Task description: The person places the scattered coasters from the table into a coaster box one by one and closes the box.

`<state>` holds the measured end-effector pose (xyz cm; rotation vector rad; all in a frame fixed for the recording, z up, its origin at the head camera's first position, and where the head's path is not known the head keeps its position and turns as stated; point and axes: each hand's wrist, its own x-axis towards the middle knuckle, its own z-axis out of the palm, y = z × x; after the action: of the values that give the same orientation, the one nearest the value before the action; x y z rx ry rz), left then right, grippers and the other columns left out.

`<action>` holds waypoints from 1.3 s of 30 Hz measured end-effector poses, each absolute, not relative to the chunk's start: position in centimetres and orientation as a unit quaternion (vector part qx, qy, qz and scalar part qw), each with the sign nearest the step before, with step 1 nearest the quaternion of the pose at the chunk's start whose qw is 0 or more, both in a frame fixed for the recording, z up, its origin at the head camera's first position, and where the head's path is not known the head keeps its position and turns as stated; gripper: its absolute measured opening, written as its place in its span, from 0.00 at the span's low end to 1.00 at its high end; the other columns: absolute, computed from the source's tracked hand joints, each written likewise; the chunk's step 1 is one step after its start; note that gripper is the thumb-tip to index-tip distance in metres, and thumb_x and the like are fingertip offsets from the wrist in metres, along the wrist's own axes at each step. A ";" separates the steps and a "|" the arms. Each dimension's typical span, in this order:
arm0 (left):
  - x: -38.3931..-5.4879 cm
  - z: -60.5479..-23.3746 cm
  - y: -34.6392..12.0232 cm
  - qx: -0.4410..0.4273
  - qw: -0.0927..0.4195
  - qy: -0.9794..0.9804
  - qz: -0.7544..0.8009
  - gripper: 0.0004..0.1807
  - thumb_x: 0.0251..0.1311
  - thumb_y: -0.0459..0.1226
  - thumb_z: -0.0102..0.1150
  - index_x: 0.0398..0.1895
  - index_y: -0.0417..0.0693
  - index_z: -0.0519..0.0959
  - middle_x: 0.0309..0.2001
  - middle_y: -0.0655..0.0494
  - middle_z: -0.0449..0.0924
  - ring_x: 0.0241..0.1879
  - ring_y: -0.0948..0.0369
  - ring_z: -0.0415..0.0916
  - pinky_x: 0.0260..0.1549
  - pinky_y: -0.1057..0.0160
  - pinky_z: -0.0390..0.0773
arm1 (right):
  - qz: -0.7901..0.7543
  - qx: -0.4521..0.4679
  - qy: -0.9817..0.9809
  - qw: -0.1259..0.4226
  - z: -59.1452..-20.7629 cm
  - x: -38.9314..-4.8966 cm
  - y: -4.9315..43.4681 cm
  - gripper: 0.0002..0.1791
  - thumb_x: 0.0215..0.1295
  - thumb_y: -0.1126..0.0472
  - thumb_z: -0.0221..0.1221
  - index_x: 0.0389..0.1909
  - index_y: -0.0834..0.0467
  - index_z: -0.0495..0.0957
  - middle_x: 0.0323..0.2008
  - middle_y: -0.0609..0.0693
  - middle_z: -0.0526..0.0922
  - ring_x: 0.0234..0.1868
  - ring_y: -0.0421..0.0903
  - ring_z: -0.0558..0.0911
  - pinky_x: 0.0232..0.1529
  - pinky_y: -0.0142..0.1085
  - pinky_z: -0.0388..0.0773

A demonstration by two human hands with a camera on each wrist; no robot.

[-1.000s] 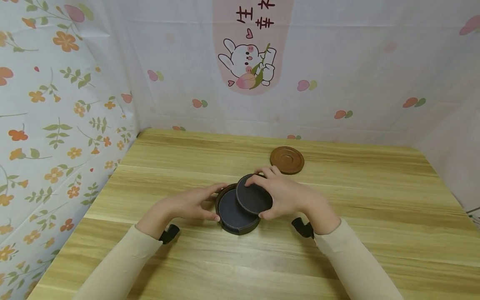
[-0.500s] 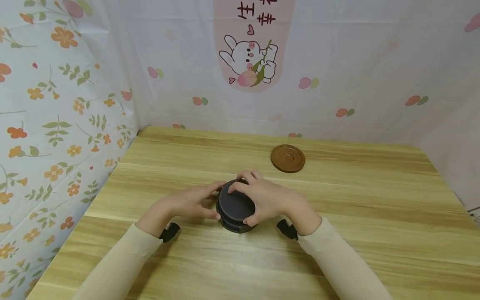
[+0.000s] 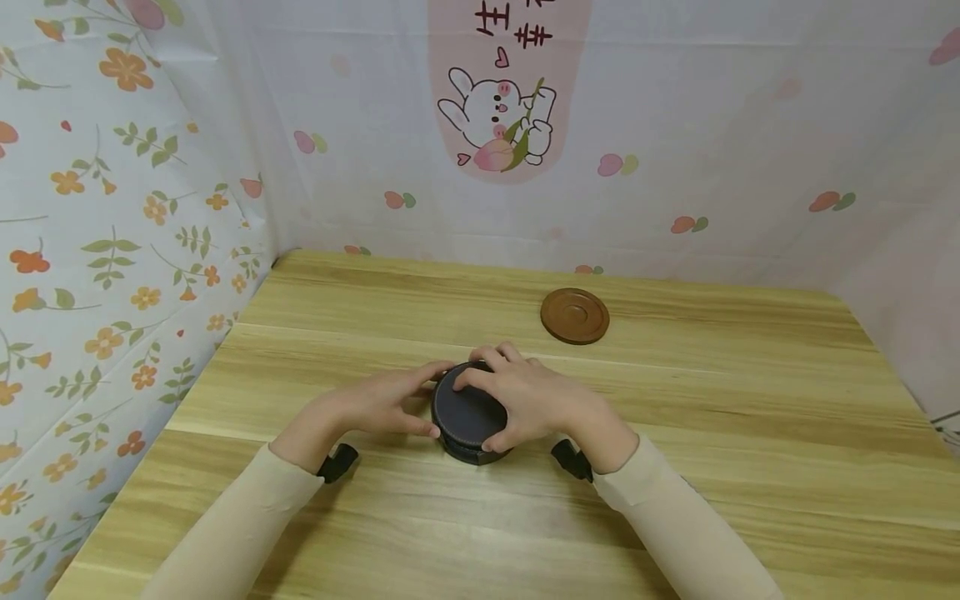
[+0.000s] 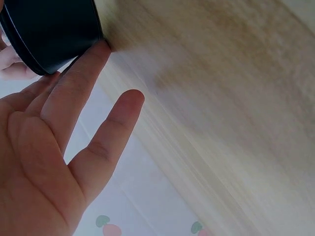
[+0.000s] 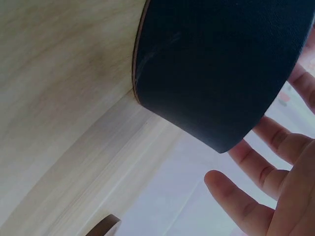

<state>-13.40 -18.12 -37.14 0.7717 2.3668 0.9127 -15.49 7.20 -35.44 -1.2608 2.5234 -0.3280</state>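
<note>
A round dark leather coaster point(image 3: 468, 406) with a stitched edge lies over the matching round coaster holder point(image 3: 478, 457), nearly flush with its rim and covering its inside. My right hand point(image 3: 543, 408) holds the coaster from the right, thumb at its near edge, index finger on its top and other fingers at the far edge. On the left, my left hand point(image 3: 382, 404) spreads around the holder's side, thumb near the front and fingers behind. In the left wrist view, straight fingers point(image 4: 81, 81) touch the holder's dark wall point(image 4: 54, 29), while the little finger stands apart from it.
A round brown wooden saucer point(image 3: 575, 316) with a recessed centre lies farther back on the wood-grain table point(image 3: 712, 392). Behind the table hangs a white printed cloth point(image 3: 337, 125), and a floral cloth point(image 3: 127, 275) borders the left side.
My right hand has moved left with the coaster, from tilted over the holder's right part to lying over the whole holder, and lowered it slightly. The left hand has stayed in place.
</note>
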 end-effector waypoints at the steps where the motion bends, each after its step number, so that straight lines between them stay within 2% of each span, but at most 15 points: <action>1: -13.4 -37.1 -18.1 0.283 0.242 0.866 0.333 0.48 0.60 0.48 0.68 0.79 0.57 0.51 0.75 0.50 0.61 0.72 0.48 0.65 0.70 0.42 0.62 | -0.115 -0.438 0.879 0.150 -35.4 -15.5 7.2 0.40 0.50 0.42 0.73 0.66 0.39 0.69 0.72 0.48 0.60 0.67 0.51 0.62 0.58 0.54 0.72; 5: -13.4 -37.2 -18.2 0.291 0.238 0.864 0.334 0.48 0.60 0.48 0.68 0.79 0.55 0.51 0.75 0.50 0.61 0.71 0.48 0.66 0.70 0.42 0.63 | -0.119 -0.443 0.876 0.148 -35.3 -15.5 7.6 0.41 0.50 0.41 0.73 0.66 0.41 0.70 0.73 0.48 0.62 0.67 0.51 0.63 0.59 0.56 0.72; 13: -13.4 -37.3 -18.2 0.295 0.235 0.869 0.322 0.49 0.61 0.49 0.68 0.79 0.52 0.51 0.74 0.48 0.64 0.71 0.49 0.66 0.69 0.42 0.64 | -0.153 -0.436 0.878 0.122 -35.5 -16.5 9.5 0.37 0.54 0.44 0.72 0.64 0.46 0.72 0.70 0.49 0.67 0.68 0.51 0.65 0.59 0.50 0.76; 19: -13.3 -37.3 -18.3 0.295 0.224 0.873 0.316 0.49 0.59 0.48 0.69 0.79 0.52 0.52 0.73 0.49 0.66 0.71 0.49 0.66 0.70 0.41 0.63 | -0.168 -0.407 0.892 0.099 -35.3 -18.1 11.9 0.35 0.55 0.48 0.73 0.63 0.50 0.74 0.69 0.52 0.68 0.68 0.54 0.64 0.62 0.53 0.73; 24: -13.2 -37.3 -18.3 0.288 0.221 0.879 0.310 0.49 0.59 0.49 0.69 0.79 0.53 0.52 0.73 0.50 0.66 0.72 0.49 0.65 0.70 0.42 0.62 | -0.177 -0.390 0.900 0.081 -35.3 -19.3 13.6 0.33 0.57 0.51 0.72 0.63 0.53 0.74 0.69 0.56 0.68 0.68 0.59 0.64 0.61 0.58 0.72; 30: -13.2 -37.2 -18.3 0.286 0.222 0.878 0.314 0.49 0.59 0.49 0.70 0.79 0.53 0.53 0.73 0.49 0.65 0.72 0.49 0.65 0.71 0.42 0.61 | -0.175 -0.383 0.906 0.047 -35.7 -21.3 15.2 0.29 0.59 0.55 0.70 0.61 0.57 0.75 0.65 0.58 0.71 0.67 0.62 0.66 0.63 0.59 0.70; 35: -13.1 -37.1 -18.2 0.286 0.222 0.879 0.312 0.49 0.59 0.48 0.70 0.79 0.52 0.53 0.73 0.49 0.65 0.72 0.49 0.65 0.71 0.41 0.61 | -0.185 -0.370 0.909 0.039 -36.4 -23.1 16.5 0.27 0.60 0.57 0.70 0.59 0.60 0.76 0.64 0.59 0.72 0.66 0.66 0.65 0.66 0.62 0.65; 39: -13.1 -37.1 -18.2 0.285 0.223 0.880 0.309 0.49 0.59 0.48 0.69 0.79 0.52 0.53 0.73 0.49 0.65 0.72 0.49 0.65 0.71 0.42 0.61 | -0.187 -0.347 0.918 0.040 -36.8 -24.3 17.4 0.28 0.62 0.56 0.68 0.61 0.59 0.74 0.65 0.60 0.71 0.68 0.67 0.64 0.65 0.62 0.67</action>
<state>-13.10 -18.20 -37.11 0.7875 2.4296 0.8528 -24.35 17.38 -36.83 -1.0619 2.8131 -0.5734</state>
